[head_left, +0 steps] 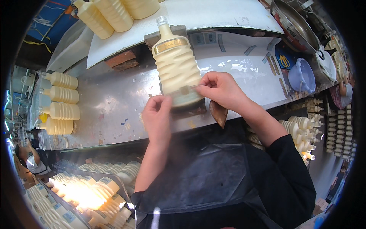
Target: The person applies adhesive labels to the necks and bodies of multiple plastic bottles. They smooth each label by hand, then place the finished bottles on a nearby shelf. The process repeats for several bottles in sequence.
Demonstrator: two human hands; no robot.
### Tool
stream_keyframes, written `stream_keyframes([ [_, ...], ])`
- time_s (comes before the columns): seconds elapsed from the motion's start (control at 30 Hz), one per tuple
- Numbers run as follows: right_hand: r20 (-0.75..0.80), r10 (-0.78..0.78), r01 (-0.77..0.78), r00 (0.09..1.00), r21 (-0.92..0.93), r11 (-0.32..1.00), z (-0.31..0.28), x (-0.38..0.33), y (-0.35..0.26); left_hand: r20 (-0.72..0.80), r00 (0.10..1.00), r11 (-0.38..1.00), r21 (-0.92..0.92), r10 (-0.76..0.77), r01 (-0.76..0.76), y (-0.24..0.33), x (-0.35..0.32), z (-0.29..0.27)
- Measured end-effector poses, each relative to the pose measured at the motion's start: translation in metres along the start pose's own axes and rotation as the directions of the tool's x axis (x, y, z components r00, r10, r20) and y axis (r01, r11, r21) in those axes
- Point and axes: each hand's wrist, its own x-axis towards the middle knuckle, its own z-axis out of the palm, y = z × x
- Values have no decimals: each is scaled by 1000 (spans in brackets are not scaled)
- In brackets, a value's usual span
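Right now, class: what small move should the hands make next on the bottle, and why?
Probably press the strip flat against the bottle: the left hand and right hand hold its ends stretched across the lower body, seemingly not yet smoothed down.

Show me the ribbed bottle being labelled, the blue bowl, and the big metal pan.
ribbed bottle (176, 65), head view, on its cream ribbed body.
blue bowl (301, 76), head view, on its side.
metal pan (295, 24), head view, on its inner wall.
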Motion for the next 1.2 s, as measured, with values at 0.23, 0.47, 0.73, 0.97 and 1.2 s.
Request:
stream_keyframes([
  [0.23, 2, 36, -36, 999, 98, 995, -13, 10, 24, 2, 999, 999, 21, 36, -36, -9, 4, -2],
  [0.47, -74, 32, -23, 997, 116, 993, 5, -4, 23, 72, 988, 988, 63, 135, -140, -24, 7, 2],
  [0.73, -17, -12, 14, 1000, 101, 995, 10, 5, 39, 93, 990, 994, 32, 106, -109, -25, 5, 10],
  [0.97, 18, 15, -17, 1000, 117, 993, 9, 4, 39, 109, 989, 994, 23, 101, -104, -28, 6, 7],
  [1.2, 25, 12, -15, 1000, 120, 993, 7, 3, 38, 115, 989, 995, 16, 92, -95, -27, 5, 7],
])
